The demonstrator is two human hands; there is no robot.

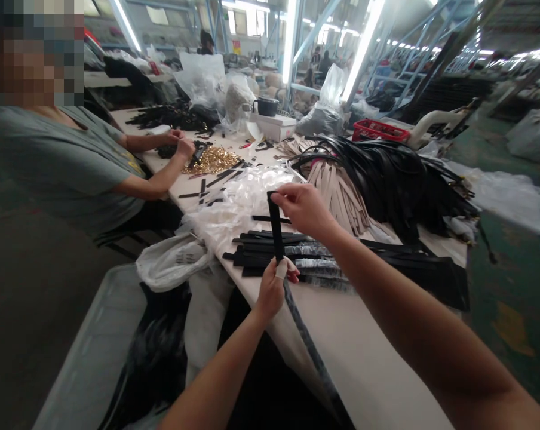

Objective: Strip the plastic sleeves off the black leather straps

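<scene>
Black strap (276, 226) near-upright, right fingers (282, 200) pinching its top end, left fingers (281, 270) closed around it below

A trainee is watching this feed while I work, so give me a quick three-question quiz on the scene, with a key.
1. True or false: the left hand pinches the upper end of the black strap.
2. Choose one. Nearest the co-worker's hands is: (a) the white box, (b) the pile of gold-coloured pieces, (c) the pale straps.
3. Fill in: the basket beyond the bundle of long black straps is coloured ____.

Key:
1. False; the right hand pinches it, while the left grips lower down.
2. b
3. red
</scene>
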